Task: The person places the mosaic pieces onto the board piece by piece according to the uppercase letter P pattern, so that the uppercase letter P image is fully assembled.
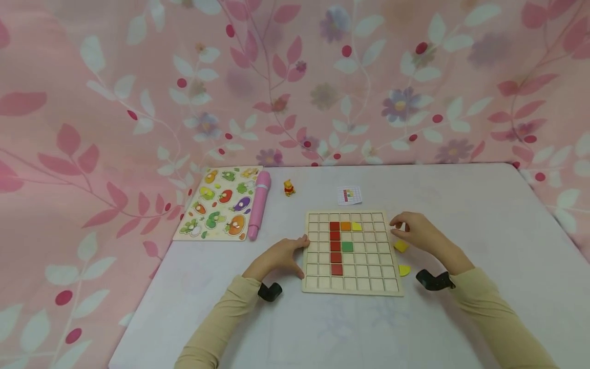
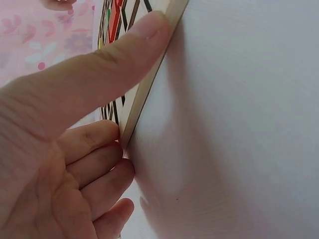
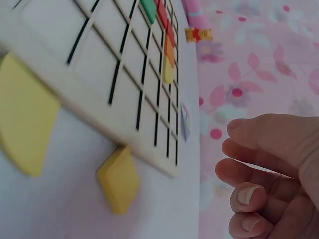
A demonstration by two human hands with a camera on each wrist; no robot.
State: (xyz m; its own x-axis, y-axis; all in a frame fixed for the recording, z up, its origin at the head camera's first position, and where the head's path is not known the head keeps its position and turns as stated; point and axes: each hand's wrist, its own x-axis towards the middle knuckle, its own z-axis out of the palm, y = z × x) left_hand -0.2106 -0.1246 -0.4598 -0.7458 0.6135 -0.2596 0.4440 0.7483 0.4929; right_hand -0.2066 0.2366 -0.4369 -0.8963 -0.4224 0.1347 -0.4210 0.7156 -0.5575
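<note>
A wooden grid board (image 1: pixel 369 285) lies flat on the table. Several red square tiles (image 1: pixel 335 246) form a column on it. At the column's top follow an orange tile (image 1: pixel 345 226) and a yellow rounded tile (image 1: pixel 356 226); a green tile (image 1: pixel 348 247) sits lower. My left hand (image 1: pixel 279 256) rests against the board's left edge, thumb and fingers spread along it, as the left wrist view shows. Off the right edge hovers my right hand (image 1: pixel 417 233), fingers loosely bent with nothing between them. Below it lie a yellow square tile (image 3: pixel 119 180) and a yellow rounded tile (image 3: pixel 25 117).
Behind the board lies a small pattern card (image 1: pixel 349 195). A bear figurine (image 1: pixel 288 188) stands farther left. At the far left are a vegetable puzzle board (image 1: pixel 214 205) and a pink marker-shaped stick (image 1: pixel 259 205). A floral curtain (image 1: pixel 295 82) hangs behind the table.
</note>
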